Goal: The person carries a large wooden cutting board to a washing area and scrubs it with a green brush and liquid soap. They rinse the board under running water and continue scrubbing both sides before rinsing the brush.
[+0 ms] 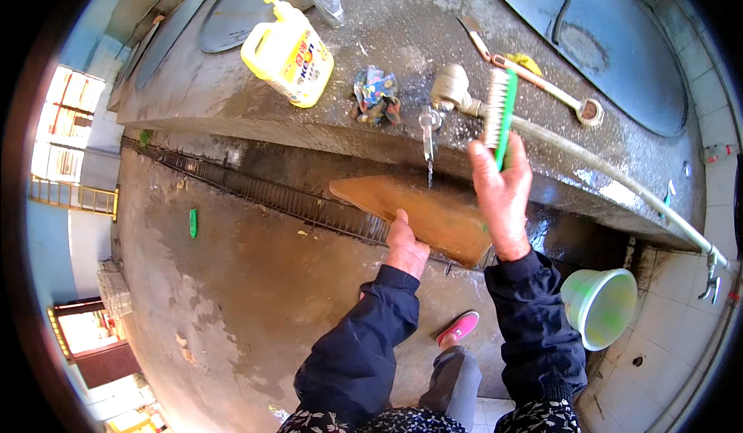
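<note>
My left hand (407, 247) grips the near edge of a brown wooden board (418, 210), its thumb on the upper face. The board is tilted below a running tap (428, 127), over the gap in front of the counter. My right hand (505, 197) is closed round the lower end of a green scrubbing brush (508, 116). The brush stands upright above the counter's front edge, its white bristles facing left. Water falls from the tap toward the board's far edge.
On the wet concrete counter (402, 30) are a yellow pump bottle (298, 65), a crumpled colourful cloth (376, 92) and a long-handled ladle (553, 91). A pale pipe (611, 171) runs to the right. Below stand a pale green bucket (600, 309) and a floor drain grating (255, 188).
</note>
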Demonstrator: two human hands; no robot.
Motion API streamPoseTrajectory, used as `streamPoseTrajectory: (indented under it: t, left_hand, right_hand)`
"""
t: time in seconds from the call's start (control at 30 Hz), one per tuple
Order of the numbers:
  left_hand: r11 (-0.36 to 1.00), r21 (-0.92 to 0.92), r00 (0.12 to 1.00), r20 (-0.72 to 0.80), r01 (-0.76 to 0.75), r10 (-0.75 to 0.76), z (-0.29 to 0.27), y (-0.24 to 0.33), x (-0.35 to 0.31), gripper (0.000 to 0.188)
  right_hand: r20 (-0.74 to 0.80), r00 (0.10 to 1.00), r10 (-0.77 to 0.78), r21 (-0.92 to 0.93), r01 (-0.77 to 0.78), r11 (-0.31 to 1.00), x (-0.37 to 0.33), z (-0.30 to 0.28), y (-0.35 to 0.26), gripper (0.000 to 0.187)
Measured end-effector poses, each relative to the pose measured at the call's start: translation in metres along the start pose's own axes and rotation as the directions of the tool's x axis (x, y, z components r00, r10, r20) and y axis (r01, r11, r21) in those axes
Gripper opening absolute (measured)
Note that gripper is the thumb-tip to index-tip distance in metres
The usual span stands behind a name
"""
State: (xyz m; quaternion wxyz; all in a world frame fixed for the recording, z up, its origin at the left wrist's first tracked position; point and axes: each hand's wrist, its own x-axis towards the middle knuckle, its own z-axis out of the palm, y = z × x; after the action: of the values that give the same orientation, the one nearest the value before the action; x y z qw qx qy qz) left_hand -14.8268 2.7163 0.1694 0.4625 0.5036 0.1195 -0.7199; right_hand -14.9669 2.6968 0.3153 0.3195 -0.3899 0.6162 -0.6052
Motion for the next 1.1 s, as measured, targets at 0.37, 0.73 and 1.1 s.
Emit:
streamPoseTrajectory:
  t: [0.37,0.73,1.1]
  left_hand:
    - [0.998,0.002,0.993,-0.096,-0.066,0.066,0.043,-0.022,-0.022,0.042]
    - [0.394,0.634,0.714,0.385,-0.665,0.585,0.019,-0.105,0.015,0.031]
    - [0.936,0.283,0.966,-0.089,-0.211,0.244,0.11,-0.189,-0.021,0.028]
  right_hand:
    - [0.423,0.843,-0.333,-0.475,0.519,0.71,0.022,0.024,-0.017,0.039]
    - [0.604,0.761,-0.236,-0.394,0.543,0.742,0.033,0.024,-0.031,0.034]
    - [0.662,0.69,-0.293,-0.379,0.646,0.663,0.046,-0.003,-0.025,0.036]
